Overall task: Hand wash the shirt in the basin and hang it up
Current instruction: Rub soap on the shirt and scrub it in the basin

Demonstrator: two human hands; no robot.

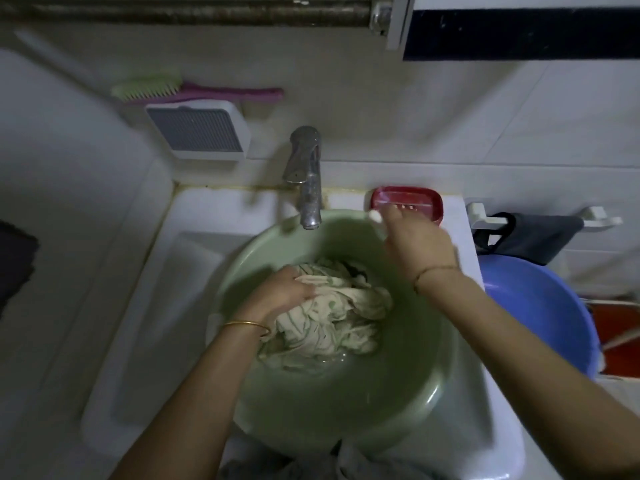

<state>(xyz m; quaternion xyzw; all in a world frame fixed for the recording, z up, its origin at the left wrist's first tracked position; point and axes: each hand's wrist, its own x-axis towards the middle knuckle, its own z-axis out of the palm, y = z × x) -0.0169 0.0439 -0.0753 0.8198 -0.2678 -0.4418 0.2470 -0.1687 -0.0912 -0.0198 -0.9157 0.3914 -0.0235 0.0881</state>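
Note:
A wet, crumpled cream shirt with pale green stripes (332, 317) lies in a little water at the bottom of a light green basin (346, 403), which sits in the white sink. My left hand (287, 292) grips a bunch of the shirt at its left side. My right hand (415, 244) is raised over the basin's far right rim and pinches a small white piece of soap (375, 216) at its fingertips, right in front of a red soap dish (408, 199).
A metal tap (306, 178) stands behind the basin with its spout over the rim. A blue basin (540, 313) sits to the right below a dark cloth (533, 237) on a rail. A green-and-pink brush (194, 90) hangs on the tiled wall. A horizontal bar (187, 12) runs overhead.

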